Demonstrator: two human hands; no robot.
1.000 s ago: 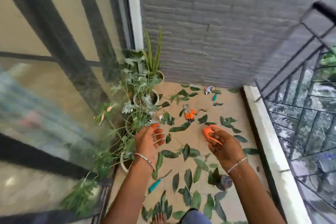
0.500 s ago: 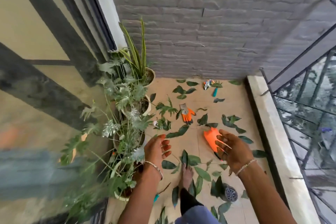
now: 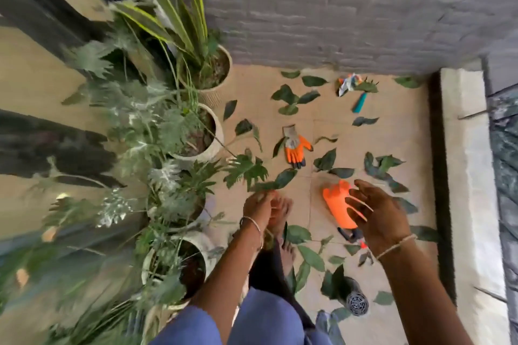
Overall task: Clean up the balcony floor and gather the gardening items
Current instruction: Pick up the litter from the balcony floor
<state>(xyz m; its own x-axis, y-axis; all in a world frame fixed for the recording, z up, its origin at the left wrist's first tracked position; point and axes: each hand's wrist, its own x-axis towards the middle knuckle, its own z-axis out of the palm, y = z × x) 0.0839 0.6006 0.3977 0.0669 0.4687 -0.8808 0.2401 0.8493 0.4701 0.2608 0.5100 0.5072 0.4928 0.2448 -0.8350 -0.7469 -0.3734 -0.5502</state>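
An orange glove point(image 3: 335, 206) lies against the right hand point(image 3: 378, 218), whose blurred fingers spread over it; I cannot tell if they grip it. The left hand point(image 3: 258, 204) hangs curled, too blurred to judge. A 2nd glove point(image 3: 295, 148), a teal-handled tool point(image 3: 359, 102) and leaves point(image 3: 308, 256) litter the tiled floor point(image 3: 322, 126) beside 4 potted plants point(image 3: 196, 131).

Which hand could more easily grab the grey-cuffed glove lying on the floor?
Probably the left hand: it is nearer the grey-cuffed glove, while the right hand is spread over another orange glove.
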